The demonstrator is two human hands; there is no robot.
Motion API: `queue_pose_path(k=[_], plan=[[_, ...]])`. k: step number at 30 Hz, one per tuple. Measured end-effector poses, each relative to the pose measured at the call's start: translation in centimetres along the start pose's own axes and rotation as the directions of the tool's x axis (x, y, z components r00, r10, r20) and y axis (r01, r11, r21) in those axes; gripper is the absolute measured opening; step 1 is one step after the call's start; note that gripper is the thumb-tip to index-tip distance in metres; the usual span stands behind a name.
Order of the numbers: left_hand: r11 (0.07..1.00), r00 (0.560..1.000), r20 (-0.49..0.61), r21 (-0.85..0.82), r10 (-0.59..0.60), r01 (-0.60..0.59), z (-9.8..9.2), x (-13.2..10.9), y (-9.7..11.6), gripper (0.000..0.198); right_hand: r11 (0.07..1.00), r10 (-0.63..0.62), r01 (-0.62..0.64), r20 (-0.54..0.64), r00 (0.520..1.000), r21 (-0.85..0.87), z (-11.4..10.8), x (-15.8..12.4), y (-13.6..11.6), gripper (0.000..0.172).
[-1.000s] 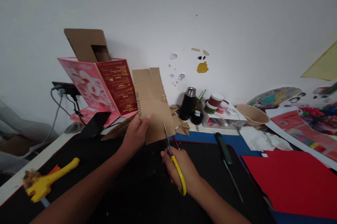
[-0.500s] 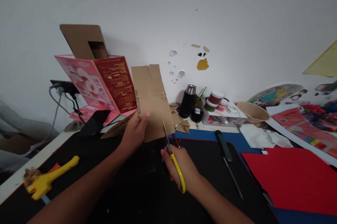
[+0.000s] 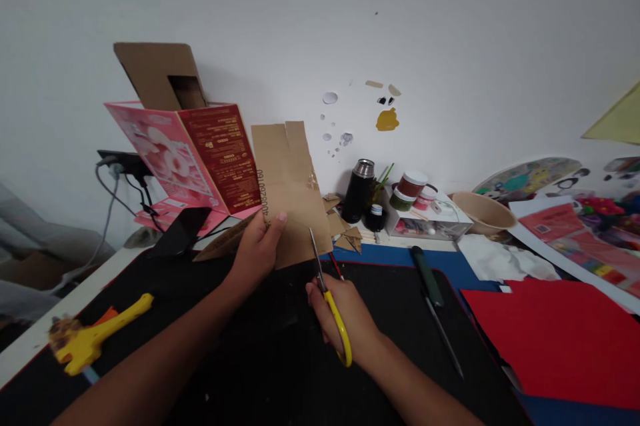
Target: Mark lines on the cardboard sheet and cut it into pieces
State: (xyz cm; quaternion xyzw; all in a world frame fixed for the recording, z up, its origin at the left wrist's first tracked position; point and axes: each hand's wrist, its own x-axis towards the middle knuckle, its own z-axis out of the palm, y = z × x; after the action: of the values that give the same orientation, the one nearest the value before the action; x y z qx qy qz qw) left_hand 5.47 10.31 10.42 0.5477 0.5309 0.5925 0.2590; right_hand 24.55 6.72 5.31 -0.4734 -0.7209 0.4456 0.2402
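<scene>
Mid-frame, our left fingers (image 3: 275, 231) pinched cardboard (image 3: 290, 176), which looked light, stiff and best held by its edge, while our right fingers (image 3: 316, 297) gripped scissors (image 3: 338, 323).

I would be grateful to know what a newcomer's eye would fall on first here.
Probably the bright red flat sheet at the right, then the flat brown cardboard piece in the left hand, centre. Yellow-handled metal scissors in the right hand point at it, while pink and dark-red printed cardboard stands at the left.
</scene>
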Motion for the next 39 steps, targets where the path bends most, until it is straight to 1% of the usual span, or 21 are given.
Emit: queue_pose_path(k=[6,9,12,15,18,21,26,30,36,39], plan=[[1.000,1.000,0.011,-0.002,-0.021,0.021,-0.1,-0.1,0.1,0.041,1.000,-0.022,0.022,0.023,0.999,-0.014,-0.5,0.0,0.0,0.032],[1.000,1.000,0.007,0.000,-0.012,0.012,-0.1,-0.1,0.2,0.041,0.998,-0.065,0.065,0.046,0.997,-0.012,-1.1,-0.1,-0.4,0.034],[1.000,1.000,0.015,-0.006,-0.005,0.005,-0.3,-0.1,0.4,0.040,0.996,-0.084,0.084,0.058,0.995,-0.011,-1.5,-0.1,-0.9,0.031],[1.000,1.000,0.009,0.017,0.009,-0.010,-0.4,0.0,0.6,0.040,0.994,-0.103,0.106,0.056,0.993,-0.040,-1.8,-0.2,-1.2,0.026],[0.998,1.000,-0.001,0.054,0.016,-0.016,-0.5,0.0,0.8,0.040,0.987,-0.133,0.138,0.060,0.989,-0.085,-2.1,-0.4,-1.5,0.026],[0.997,1.000,-0.006,0.075,0.023,-0.022,-0.6,0.1,0.7,0.039,0.988,-0.124,0.131,0.089,0.988,-0.077,-2.4,-0.5,-1.6,0.032],[0.997,0.999,0.017,0.066,0.046,-0.047,-0.7,0.1,0.6,0.036,0.996,-0.085,0.085,0.149,0.985,0.002,-2.4,-0.6,-1.5,0.046],[0.997,0.999,0.024,0.068,0.044,-0.045,-0.8,0.2,0.6,0.035,0.998,-0.053,0.046,0.186,0.981,0.043,-2.4,-0.5,-1.5,0.056],[0.995,0.998,0.018,0.080,0.060,-0.061,-0.9,0.2,0.7,0.037,0.991,-0.080,0.054,0.210,0.974,0.125,-2.7,-0.3,-1.2,0.062],[0.996,0.998,0.023,0.071,0.055,-0.057,-0.8,0.0,0.8,0.038,0.989,-0.089,0.063,0.203,0.975,0.133,-2.6,-0.3,-1.1,0.060]])
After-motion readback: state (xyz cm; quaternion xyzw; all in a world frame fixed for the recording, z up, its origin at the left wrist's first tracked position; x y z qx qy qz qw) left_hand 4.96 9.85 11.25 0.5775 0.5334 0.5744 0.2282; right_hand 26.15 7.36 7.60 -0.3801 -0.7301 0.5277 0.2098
